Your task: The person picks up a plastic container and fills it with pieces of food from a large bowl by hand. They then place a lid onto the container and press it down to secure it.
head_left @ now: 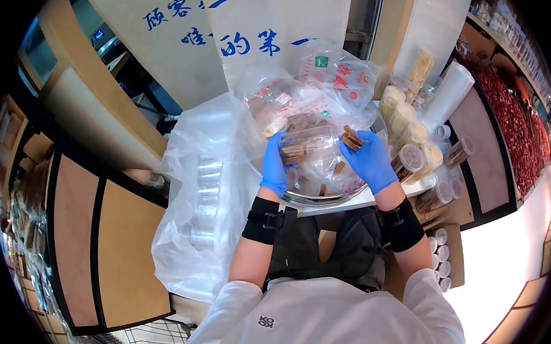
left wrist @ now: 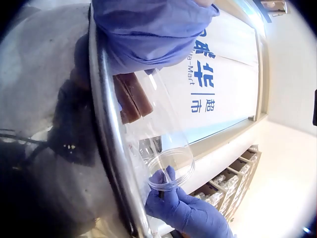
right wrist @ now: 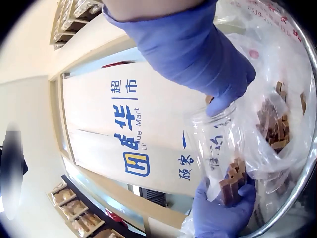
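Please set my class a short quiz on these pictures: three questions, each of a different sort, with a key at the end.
1. True or false: the clear plastic jar in the left hand is empty.
2. Choose one. The mouth of the jar faces:
a) toward the right hand
b) toward the left hand
c) away from both hands
3. Short answer: what does the right hand hold near the mouth of the jar?

Key
1. False: brown bars lie inside it, at the end by the left hand.
2. a
3. A small stack of brown bars.
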The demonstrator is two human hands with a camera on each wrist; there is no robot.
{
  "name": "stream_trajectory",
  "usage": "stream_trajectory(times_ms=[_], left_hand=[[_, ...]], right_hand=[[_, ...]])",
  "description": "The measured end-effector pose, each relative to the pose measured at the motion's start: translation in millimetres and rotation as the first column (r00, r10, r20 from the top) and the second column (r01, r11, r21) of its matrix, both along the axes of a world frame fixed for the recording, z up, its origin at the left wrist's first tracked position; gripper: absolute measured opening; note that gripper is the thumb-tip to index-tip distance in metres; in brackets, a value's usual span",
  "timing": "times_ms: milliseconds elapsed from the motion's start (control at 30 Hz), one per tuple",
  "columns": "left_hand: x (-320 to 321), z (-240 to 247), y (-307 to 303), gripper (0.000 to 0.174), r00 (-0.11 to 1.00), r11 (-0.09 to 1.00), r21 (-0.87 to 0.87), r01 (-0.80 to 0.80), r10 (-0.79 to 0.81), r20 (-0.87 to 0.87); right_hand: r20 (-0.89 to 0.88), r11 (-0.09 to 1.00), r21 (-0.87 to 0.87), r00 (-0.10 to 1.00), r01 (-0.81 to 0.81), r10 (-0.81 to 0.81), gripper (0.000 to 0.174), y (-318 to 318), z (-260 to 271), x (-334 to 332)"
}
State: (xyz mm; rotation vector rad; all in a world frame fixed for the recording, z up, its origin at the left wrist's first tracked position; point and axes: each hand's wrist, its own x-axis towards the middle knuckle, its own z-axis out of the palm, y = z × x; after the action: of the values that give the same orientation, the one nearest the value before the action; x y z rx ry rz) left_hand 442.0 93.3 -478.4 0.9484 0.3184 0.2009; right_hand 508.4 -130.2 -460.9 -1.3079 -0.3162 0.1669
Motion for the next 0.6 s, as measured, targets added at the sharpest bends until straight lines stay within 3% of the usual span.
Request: stream_trajectory(times_ms=[33,67,100,133,167,200,233,300,400,600], left_hand=[[-0.3,-0.2,-0.3,0.045,1.0,1.0,-0.001,-0.005,0.005,-0.006],[-0.4,-1.7,-0.2,0.045,1.0,1.0,-0.005,-0.006,0.006,-0.01],[0.2,-2.9,-0.2,0.044,1.0,1.0,-0.002,0.01,-0.01,0.001],[1.2,-3.3,0.0,0.044,1.0,1.0,0.003,0.026,-0.026,0.016],[0.5,-2.2,-0.6,0.044,1.0,1.0,0.001,0.026,-0.026,0.015],[-0.9,0.6,-1.4,0.042,0.999,1.0,0.001,0.03,-0.03,0.014],[-1.6,2.1,-1.8,0.041,0.999,0.999,0.001,0.033,-0.033,0.014],[0.0,-1.0,-1.0,0.04,0.999,0.999,0.015,0.035,-0.036,0.03],[-1.6,1.1,-0.2,0.039,0.998,0.998,0.038,0.045,-0.047,0.039],[-1.6,2.5,-0.1,0.04,0.995,0.997,0.031,0.077,-0.079,0.059]], right_hand=[[-0.001,1.0,-0.004,1.0,-0.003,0.003,0.026,-4.5,1.2,4.1],[-0.198,0.953,0.254,0.955,-0.166,0.22,0.027,-9.9,3.2,8.9],[-0.322,0.818,0.519,0.83,-0.248,0.456,0.029,-13.9,3.4,11.1],[-0.323,0.819,0.518,0.829,-0.248,0.456,0.029,-12.8,14.5,4.4],[-0.29,0.935,0.223,0.897,-0.275,0.333,0.029,-10.4,34.5,-8.4],[-0.213,0.964,-0.094,0.951,-0.249,0.224,0.029,-9.8,47.8,-17.0],[-0.214,0.964,-0.096,0.951,-0.25,0.225,0.029,-11.2,51.9,-19.9],[0.023,0.868,-0.399,0.943,-0.296,0.332,0.029,-13.0,56.6,-22.4],[-0.056,0.823,-0.427,0.92,-0.374,0.389,0.031,-16.1,59.6,-20.2],[0.005,0.852,-0.31,0.895,-0.422,0.446,0.038,-22.6,73.4,-23.4]])
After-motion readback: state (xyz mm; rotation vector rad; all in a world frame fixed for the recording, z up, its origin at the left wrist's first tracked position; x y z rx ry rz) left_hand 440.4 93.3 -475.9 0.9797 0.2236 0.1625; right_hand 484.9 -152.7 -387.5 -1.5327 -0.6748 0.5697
